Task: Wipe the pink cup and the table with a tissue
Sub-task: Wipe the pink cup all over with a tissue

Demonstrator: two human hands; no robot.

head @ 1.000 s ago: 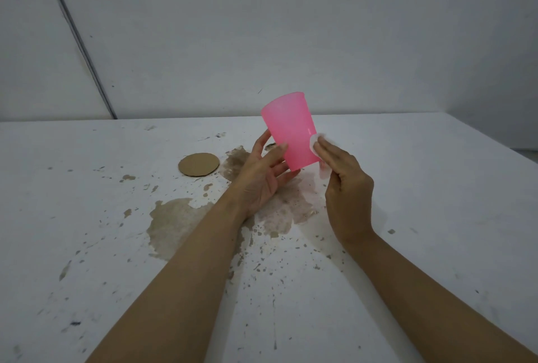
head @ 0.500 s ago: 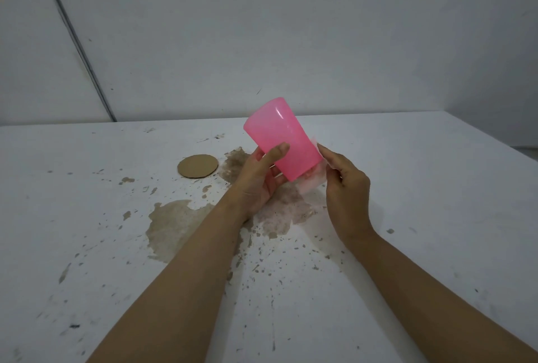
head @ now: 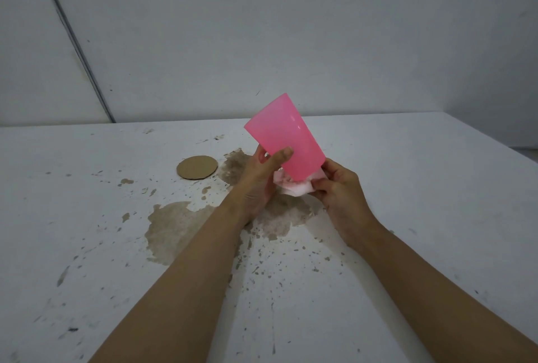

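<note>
above the stained table (head: 436, 188), hands press tissue (head: 294, 188) to unmarked pink cup (head: 286, 137).

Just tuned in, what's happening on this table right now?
A person is cleaning a pink cup. The left hand holds it tilted above the table, while the right hand presses a tissue against its lower end. Brown spill patches and splatter are still on the table, beside a round cardboard disc.

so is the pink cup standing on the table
No, the left hand holds the pink cup tilted above the table.
</note>
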